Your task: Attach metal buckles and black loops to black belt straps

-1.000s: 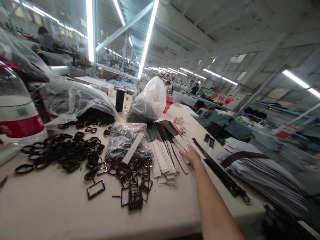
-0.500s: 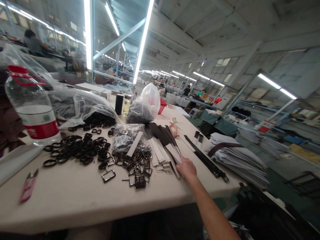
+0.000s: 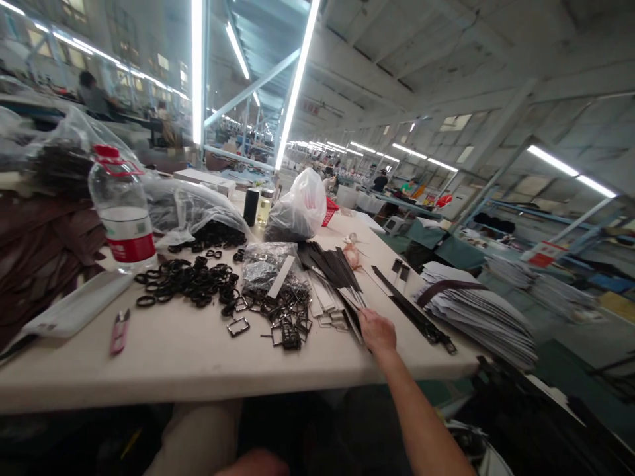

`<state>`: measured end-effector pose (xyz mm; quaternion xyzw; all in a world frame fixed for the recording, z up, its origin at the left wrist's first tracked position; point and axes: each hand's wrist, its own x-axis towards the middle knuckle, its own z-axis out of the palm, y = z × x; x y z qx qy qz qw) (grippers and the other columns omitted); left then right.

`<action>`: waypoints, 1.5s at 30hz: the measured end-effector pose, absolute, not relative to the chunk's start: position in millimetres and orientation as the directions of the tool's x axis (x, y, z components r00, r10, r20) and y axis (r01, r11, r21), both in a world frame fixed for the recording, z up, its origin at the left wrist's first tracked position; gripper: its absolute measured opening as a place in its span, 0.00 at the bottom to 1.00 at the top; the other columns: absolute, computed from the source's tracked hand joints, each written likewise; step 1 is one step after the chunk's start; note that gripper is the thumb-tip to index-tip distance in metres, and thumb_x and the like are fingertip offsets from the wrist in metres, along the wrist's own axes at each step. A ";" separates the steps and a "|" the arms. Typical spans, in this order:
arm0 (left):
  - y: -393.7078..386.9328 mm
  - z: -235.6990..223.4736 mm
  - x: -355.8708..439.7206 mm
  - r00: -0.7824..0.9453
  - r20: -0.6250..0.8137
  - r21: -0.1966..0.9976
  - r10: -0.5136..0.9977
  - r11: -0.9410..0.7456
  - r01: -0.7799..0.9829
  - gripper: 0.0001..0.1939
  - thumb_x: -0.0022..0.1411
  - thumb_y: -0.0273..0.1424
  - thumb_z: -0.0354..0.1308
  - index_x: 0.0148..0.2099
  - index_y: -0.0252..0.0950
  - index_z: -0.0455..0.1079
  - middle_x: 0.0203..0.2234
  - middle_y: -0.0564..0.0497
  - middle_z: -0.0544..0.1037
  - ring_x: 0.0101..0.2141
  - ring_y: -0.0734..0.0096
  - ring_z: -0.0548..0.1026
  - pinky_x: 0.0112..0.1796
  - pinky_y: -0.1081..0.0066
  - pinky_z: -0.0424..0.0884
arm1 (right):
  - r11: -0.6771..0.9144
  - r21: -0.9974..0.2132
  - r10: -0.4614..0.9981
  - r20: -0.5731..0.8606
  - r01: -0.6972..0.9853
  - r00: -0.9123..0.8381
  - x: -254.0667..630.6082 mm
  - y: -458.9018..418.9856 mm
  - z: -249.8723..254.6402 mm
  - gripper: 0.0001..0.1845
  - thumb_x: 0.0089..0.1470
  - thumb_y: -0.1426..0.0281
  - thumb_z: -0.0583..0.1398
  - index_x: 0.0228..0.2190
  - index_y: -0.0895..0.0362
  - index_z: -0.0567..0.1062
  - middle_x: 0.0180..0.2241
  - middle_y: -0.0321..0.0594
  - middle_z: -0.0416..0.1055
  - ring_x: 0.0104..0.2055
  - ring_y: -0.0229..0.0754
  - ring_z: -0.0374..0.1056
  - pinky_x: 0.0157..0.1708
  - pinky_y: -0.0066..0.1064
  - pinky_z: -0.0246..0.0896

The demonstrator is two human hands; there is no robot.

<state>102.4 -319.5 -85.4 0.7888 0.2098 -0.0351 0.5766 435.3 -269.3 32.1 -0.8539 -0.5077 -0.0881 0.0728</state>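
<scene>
My right hand reaches over the table, its fingers closed on the near ends of black straps. These flat straps lie fanned out, some with pale undersides showing. Left of them is a heap of dark metal buckles, partly under a clear plastic bag with a pale strip on it. Further left lies a pile of black loops. At the bottom edge, below the tabletop, a blurred part of my left hand shows; its fingers cannot be made out.
Pink thread snips lie at the left, near a large bottle with a red cap. Right of my hand are a finished-looking black belt and a tied stack of grey sheets. A white bag stands at the back.
The view has swung left, so things sit further right and more of the left side shows. My right hand stays at the strap ends. Part of my left hand has appeared at the bottom.
</scene>
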 end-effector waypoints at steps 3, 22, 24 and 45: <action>-317.2 -85.6 103.8 0.908 -0.292 0.905 0.300 -0.222 0.364 0.17 0.66 0.37 0.57 0.55 0.37 0.69 0.51 0.45 0.73 0.48 0.59 0.74 0.46 0.58 0.74 | -0.463 -0.087 0.850 0.237 0.882 0.470 424.6 -273.6 53.2 0.17 0.65 0.69 0.50 0.42 0.55 0.79 0.43 0.45 0.80 0.45 0.46 0.75 0.43 0.33 0.61; -306.9 20.5 71.2 0.514 -0.029 0.790 0.858 0.335 -0.514 0.21 0.60 0.45 0.62 0.50 0.36 0.77 0.45 0.42 0.81 0.47 0.56 0.77 0.51 0.61 0.68 | -0.213 -0.872 0.954 -0.283 0.442 -0.099 264.1 -486.7 25.9 0.27 0.66 0.52 0.48 0.32 0.56 0.78 0.30 0.39 0.76 0.35 0.43 0.72 0.39 0.30 0.63; -297.6 18.9 51.0 0.442 -0.093 0.852 0.892 0.301 -0.429 0.22 0.62 0.48 0.59 0.46 0.35 0.78 0.39 0.43 0.82 0.40 0.61 0.79 0.45 0.66 0.72 | -0.245 -0.860 0.930 -0.339 0.448 -0.141 272.4 -494.0 22.5 0.28 0.66 0.52 0.48 0.32 0.56 0.78 0.31 0.39 0.76 0.36 0.44 0.72 0.41 0.31 0.63; -355.4 -5.7 47.7 0.493 -0.434 0.616 0.754 0.648 -0.448 0.15 0.66 0.37 0.56 0.40 0.29 0.75 0.30 0.43 0.82 0.30 0.68 0.79 0.34 0.71 0.76 | 0.127 -0.653 0.930 0.339 0.747 0.139 191.6 -404.1 6.3 0.18 0.55 0.65 0.66 0.48 0.54 0.77 0.46 0.45 0.75 0.47 0.49 0.71 0.50 0.41 0.67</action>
